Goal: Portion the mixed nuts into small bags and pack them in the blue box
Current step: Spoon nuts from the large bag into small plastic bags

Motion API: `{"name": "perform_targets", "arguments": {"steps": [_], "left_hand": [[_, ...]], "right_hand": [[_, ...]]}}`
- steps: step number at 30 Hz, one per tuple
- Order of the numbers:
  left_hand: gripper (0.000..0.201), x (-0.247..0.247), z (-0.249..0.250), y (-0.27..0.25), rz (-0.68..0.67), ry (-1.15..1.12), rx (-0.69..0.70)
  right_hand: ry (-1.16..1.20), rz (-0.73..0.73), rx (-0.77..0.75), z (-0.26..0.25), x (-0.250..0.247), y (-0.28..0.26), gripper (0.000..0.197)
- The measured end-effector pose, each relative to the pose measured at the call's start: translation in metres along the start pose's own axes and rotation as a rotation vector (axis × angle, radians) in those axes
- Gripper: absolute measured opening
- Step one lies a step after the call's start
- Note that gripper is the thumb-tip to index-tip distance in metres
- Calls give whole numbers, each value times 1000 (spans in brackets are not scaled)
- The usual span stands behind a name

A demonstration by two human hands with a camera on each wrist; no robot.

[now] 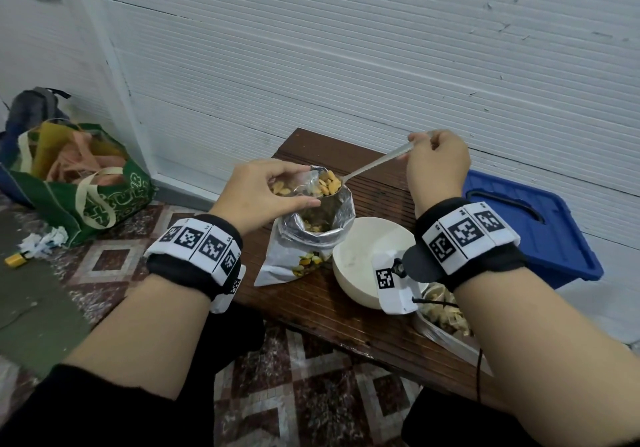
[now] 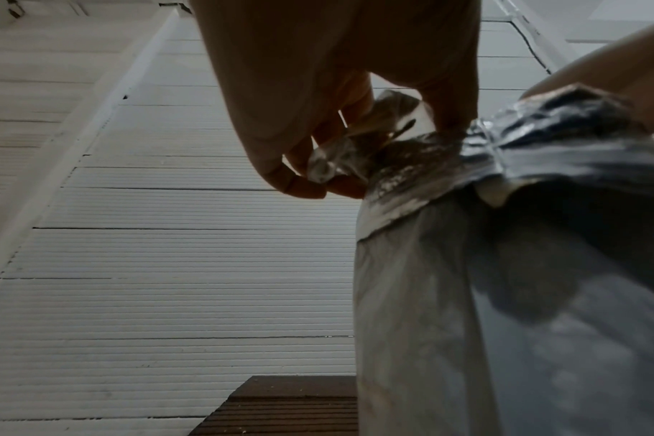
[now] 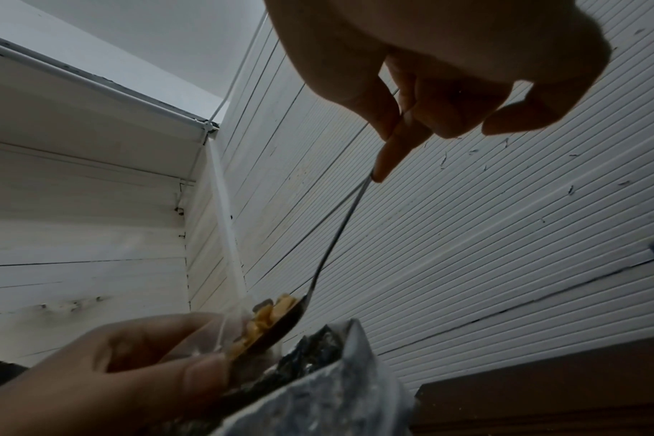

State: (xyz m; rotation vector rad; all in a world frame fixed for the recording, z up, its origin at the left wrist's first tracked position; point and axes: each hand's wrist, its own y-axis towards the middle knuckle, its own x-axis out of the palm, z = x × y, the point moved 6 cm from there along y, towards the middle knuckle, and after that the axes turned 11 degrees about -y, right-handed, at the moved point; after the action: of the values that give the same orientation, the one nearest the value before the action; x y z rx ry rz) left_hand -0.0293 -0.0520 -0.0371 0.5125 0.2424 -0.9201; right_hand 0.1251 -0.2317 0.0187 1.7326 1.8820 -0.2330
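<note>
My left hand (image 1: 266, 190) pinches a small clear bag (image 1: 304, 185) open just above the big foil nut pouch (image 1: 308, 242), which stands open on the wooden bench (image 1: 346, 304). My right hand (image 1: 438, 162) grips the handle of a metal spoon (image 1: 374, 164). Its bowl, heaped with nuts (image 1: 327, 183), sits at the small bag's mouth. In the right wrist view the spoon (image 3: 333, 244) slopes down to the nuts (image 3: 269, 318) beside my left hand (image 3: 138, 371). The left wrist view shows my fingers (image 2: 299, 165) holding the crumpled clear bag (image 2: 355, 147) over the pouch (image 2: 486, 265). The blue box (image 1: 533, 232) stands closed to the right.
A white bowl (image 1: 363, 263) sits on the bench beside the pouch. A foil tray holding filled bags (image 1: 446, 315) lies under my right forearm. A green shopping bag (image 1: 86, 183) and crumpled paper (image 1: 45, 242) lie on the tiled floor at left. A white ribbed wall runs behind.
</note>
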Motion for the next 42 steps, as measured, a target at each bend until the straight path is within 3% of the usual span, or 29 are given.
{"name": "perform_targets", "arguments": {"steps": [8,13,17,22,25,28,33,37,42], "left_hand": [[50,9,8,1,16,33,34],[35,10,9,1,69,-43,18],[35,1,1,2,135,-134,-39],[42,-14,-9,1,201,-181,-69],[37,-19,-12,-1,212,-212,-76],[31,-18,-11,-2,181,-248,-78],[32,-10,-7,-4,122,-207,-31],[31,-8,-5,-5,98,-141,3],[36,-7,-8,-3,98,-83,21]], "right_hand": [[98,-53,-92,-10,13,-9,20],[262,-66,-275,-29,9,-19,16],[375,-2,-390,-36,-2,-20,17],[433,152,-346,-30,-20,-16,21],[363,190,-305,-25,-22,-15,24],[181,99,-334,-18,-7,-21,16],[-192,-90,-589,-10,32,-48,18],[-416,-106,-739,-4,47,-69,18],[-386,-187,-610,4,53,-66,19]]}}
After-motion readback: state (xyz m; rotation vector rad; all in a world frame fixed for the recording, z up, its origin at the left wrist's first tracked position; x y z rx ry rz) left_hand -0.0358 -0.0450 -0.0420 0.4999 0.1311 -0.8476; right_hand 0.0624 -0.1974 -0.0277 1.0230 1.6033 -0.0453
